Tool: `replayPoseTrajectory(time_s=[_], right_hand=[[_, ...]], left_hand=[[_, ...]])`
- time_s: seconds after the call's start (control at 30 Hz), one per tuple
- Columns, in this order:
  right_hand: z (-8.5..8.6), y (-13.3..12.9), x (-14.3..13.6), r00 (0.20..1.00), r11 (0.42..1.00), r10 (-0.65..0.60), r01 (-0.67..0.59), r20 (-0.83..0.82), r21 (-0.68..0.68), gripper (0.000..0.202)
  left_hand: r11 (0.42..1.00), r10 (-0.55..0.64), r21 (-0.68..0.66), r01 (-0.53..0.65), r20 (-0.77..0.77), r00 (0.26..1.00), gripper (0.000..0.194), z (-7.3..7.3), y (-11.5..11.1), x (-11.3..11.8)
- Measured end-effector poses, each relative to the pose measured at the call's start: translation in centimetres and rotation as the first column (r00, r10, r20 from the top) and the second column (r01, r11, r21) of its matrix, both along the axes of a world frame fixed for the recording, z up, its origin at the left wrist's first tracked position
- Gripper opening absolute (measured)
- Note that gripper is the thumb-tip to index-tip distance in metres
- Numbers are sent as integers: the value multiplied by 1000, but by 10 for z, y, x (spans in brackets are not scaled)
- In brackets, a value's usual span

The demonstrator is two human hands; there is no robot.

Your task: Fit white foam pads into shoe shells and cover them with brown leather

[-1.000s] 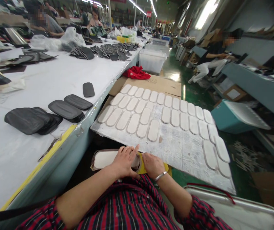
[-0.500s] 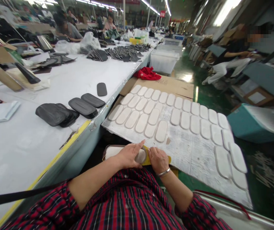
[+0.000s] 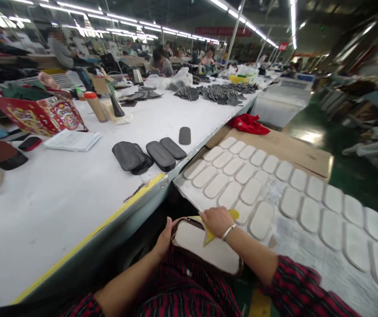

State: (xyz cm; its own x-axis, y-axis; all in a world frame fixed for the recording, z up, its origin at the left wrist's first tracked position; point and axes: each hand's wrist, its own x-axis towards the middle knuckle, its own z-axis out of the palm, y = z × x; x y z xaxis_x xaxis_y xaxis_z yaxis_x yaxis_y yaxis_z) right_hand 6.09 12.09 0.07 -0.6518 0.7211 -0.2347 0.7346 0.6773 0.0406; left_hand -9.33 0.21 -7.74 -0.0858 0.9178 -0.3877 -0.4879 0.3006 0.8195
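White table (image 3: pixel 60 211): smooth top, slight sheen. On table: black oval pads (image 3: pixel 161 154), matt, leather-like; kettle (image 3: pixel 137 76), shiny metal. Right of table: brown cardboard (image 3: pixel 301 154), matt; red cloth (image 3: pixel 248 124), creased. Near table: yellow tool (image 3: pixel 211 235), smooth, plastic-looking; held oval piece (image 3: pixel 192 242), pale matt face; bracelet (image 3: pixel 228 232), polished metal.

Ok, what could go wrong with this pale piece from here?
The yellow tool, pointed end down in the right hand, might scratch the pale piece. With the left hand at one end, that piece could tip. The right forearm might brush nearby white ovals.
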Motion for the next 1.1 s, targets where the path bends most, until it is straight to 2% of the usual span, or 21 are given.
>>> replayPoseTrajectory(time_s=[0.13, 0.2, 0.3, 0.4, 0.47, 0.53, 0.63, 0.7, 0.77, 0.83, 0.93, 1.0, 1.07, 1.1], right_hand=[[-9, 17, -44, 974, 974, 221, -223, -40, -48, 54], [-12, 24, -57, 926, 926, 369, -374, -77, -59, 53], [-15, 33, -68, 830, 828, 545, -555, -118, -76, 52], [-17, 39, -72, 739, 735, 655, -672, -158, -91, 50], [-18, 42, -72, 690, 688, 699, -720, -187, -87, 49], [-18, 43, -70, 647, 648, 731, -758, -217, -78, 49], [-19, 41, -63, 610, 610, 750, -787, -257, -87, 48], [-19, 35, -56, 635, 632, 729, -768, -257, -106, 47], [-17, 25, -50, 702, 696, 673, -707, -232, -122, 48], [-13, 14, -43, 780, 771, 595, -622, -195, -137, 50], [-1, 2, -26, 895, 880, 436, -445, -93, -165, 53], [12, -1, -4, 972, 960, 234, -232, -5, -156, 54], [27, -7, 26, 998, 977, 56, -59, -21, -204, 44], [34, -14, 42, 997, 959, -8, -16, -80, -283, 34]], left_hand=[[993, 118, -37, -112, 287, 951, 79, 6, 7, 0], [993, 115, -54, -102, 367, 923, 80, 12, 9, -2], [989, 130, -119, -90, 392, 911, 76, 19, 7, 0], [950, 257, -252, -186, 287, 923, 58, 21, 0, 6], [928, 293, -288, -236, 175, 940, 45, 18, -6, 9], [945, 249, -237, -224, 83, 965, 39, 15, -11, 9], [992, 103, -70, -109, -91, 991, 36, 16, -15, 5], [1000, 13, 15, -9, -246, 969, 38, 20, -15, 2], [994, -70, 57, 97, -358, 931, 40, 26, -14, -3], [982, -147, 54, 180, -374, 916, 40, 31, -11, -7], [975, -214, 0, 220, -236, 948, 44, 32, -6, -14], [977, -213, -11, 213, -73, 974, 47, 30, -1, -18], [977, -212, -4, 212, 71, 975, 52, 26, 2, -21], [977, -211, 6, 212, 116, 971, 56, 24, 3, -23]])
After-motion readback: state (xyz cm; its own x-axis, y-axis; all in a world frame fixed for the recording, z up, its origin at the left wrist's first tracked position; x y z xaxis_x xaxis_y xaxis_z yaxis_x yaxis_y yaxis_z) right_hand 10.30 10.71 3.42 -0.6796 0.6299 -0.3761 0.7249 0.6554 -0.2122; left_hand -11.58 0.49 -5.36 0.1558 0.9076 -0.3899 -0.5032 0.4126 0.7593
